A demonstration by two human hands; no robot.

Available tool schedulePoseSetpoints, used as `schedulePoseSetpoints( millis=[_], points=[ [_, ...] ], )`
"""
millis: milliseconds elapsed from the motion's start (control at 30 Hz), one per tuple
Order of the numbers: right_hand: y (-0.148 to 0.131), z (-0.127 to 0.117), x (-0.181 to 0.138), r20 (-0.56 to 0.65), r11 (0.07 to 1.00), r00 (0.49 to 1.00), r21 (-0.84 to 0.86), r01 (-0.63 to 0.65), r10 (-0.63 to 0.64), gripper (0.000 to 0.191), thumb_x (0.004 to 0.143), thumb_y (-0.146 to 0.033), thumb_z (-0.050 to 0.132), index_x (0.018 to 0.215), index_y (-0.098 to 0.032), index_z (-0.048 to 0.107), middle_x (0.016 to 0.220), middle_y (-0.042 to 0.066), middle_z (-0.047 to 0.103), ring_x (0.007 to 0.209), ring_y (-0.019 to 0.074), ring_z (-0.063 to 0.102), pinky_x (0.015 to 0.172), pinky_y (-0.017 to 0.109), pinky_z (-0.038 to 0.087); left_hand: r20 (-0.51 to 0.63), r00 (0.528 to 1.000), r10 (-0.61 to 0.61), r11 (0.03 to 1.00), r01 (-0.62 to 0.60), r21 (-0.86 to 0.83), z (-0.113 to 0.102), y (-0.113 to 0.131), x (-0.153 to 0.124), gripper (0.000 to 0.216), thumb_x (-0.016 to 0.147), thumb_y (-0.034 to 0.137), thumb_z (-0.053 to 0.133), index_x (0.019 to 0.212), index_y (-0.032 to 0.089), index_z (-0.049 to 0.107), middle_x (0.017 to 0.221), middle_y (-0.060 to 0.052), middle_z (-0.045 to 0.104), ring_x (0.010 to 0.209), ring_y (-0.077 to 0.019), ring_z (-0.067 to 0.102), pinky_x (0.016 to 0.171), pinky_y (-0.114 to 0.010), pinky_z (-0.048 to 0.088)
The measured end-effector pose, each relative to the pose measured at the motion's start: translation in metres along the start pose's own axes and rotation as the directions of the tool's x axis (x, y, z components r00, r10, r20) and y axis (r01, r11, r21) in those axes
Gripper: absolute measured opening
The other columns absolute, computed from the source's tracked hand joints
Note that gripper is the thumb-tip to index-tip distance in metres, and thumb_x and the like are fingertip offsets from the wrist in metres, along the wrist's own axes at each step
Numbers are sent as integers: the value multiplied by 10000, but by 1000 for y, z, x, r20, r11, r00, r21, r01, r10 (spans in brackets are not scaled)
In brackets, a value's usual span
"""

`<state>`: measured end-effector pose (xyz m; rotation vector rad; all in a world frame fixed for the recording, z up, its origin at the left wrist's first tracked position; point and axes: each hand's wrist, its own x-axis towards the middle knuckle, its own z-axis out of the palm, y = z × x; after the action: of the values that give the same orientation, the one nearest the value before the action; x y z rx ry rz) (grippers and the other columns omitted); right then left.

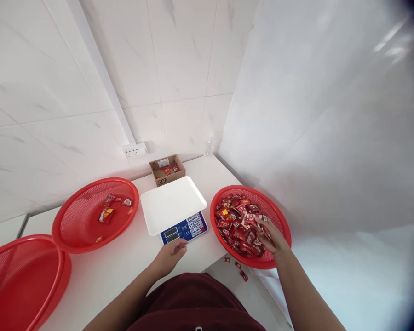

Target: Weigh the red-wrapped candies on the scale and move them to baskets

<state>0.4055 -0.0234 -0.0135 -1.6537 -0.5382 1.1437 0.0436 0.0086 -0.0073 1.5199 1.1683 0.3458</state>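
Note:
My right hand (272, 237) is over the right side of a red mesh basket (284, 220) filled with wrapped candies (239, 230). Its fingers are closed on a red-and-white wrapped candy (264, 220), partly hidden by the fingers. My left hand (172, 257) is by the front edge of a digital scale (184, 231), fingers curled together, with nothing visible in them. The scale has a blue panel with number keys and dark displays. Its white tray (172, 202) holds nothing and covers the back of the scale.
A second red basket (77, 202) holds several packets, and another red basket (31, 285) stands at the lower left. Behind the tray sits a small cardboard box (154, 176) with red packets. A few candies (243, 276) lie on the floor. A wall socket (135, 150) is behind the table.

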Motion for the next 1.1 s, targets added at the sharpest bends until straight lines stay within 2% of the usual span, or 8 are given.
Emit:
schedulePoseSetpoints(
  millis=[100, 200, 367, 500, 633, 767, 933, 1100],
  points=[
    [-15, 42, -24, 138, 988, 989, 138, -71, 52, 334, 615, -403, 732, 837, -298, 506, 635, -54, 524, 477, 92, 468, 410, 219, 404, 89, 996, -31, 954, 56, -293, 14, 29, 9, 411, 775, 435, 587, 1108, 195, 585, 1062, -82, 651, 957, -184, 609, 857, -332, 459],
    [-17, 94, -45, 326, 989, 941, 83, -124, 91, 389, 588, -393, 754, 874, -277, 517, 645, -62, 528, 464, 72, 445, 415, 202, 376, 145, 987, -73, 788, 147, -597, 25, 49, 18, 520, 716, 457, 668, 1151, 200, 545, 1124, -101, 612, 931, -171, 607, 799, -312, 466],
    [-8, 151, -62, 504, 997, 860, -68, -46, 74, 462, 557, -456, 755, 891, -209, 552, 604, -49, 559, 444, 79, 430, 427, 220, 341, 60, 987, -150, 624, 142, -768, 28, 39, 24, 470, 591, 462, 776, 881, 159, 563, 750, -18, 635, 623, -91, 572, 661, -245, 434],
    [1, 158, -61, 420, 993, 905, -111, -27, 71, 404, 569, -428, 752, 860, -218, 566, 590, -39, 570, 492, 116, 489, 463, 246, 382, -70, 971, -230, 626, 93, -774, 15, 23, 33, 458, 576, 431, 797, 836, 153, 542, 684, 4, 615, 554, -72, 532, 580, -213, 408],
    [10, 151, -56, 371, 990, 918, -48, -129, 138, 381, 564, -404, 763, 829, -229, 552, 554, -57, 528, 422, 79, 417, 404, 216, 318, -203, 921, -332, 519, -1, -854, -17, 24, 53, 412, 683, 376, 737, 966, 167, 523, 866, -44, 639, 688, -103, 599, 679, -236, 469],
    [16, 149, -57, 401, 983, 898, -54, -175, 182, 376, 565, -426, 764, 796, -225, 546, 563, -52, 522, 421, 70, 417, 400, 205, 309, -156, 894, -420, 452, 57, -890, -36, 23, 61, 534, 744, 347, 680, 1189, 208, 420, 1131, -106, 580, 884, -155, 619, 787, -287, 484],
    [19, 157, -68, 563, 983, 812, -171, -73, 158, 422, 633, -464, 700, 963, -236, 569, 678, -31, 604, 453, 87, 452, 439, 230, 351, 79, 932, -353, 577, 284, -766, -8, 10, 42, 425, 706, 458, 689, 981, 170, 540, 932, -63, 629, 743, -137, 602, 715, -288, 462],
    [22, 169, -76, 633, 971, 767, -230, 61, 102, 626, 645, -397, 679, 1213, -212, 495, 872, 17, 667, 796, 179, 605, 716, 300, 455, 117, 978, -173, 711, 207, -672, 20, 0, 26, 410, 611, 450, 753, 827, 147, 581, 732, -10, 626, 586, -94, 545, 621, -254, 411]
  ],
)
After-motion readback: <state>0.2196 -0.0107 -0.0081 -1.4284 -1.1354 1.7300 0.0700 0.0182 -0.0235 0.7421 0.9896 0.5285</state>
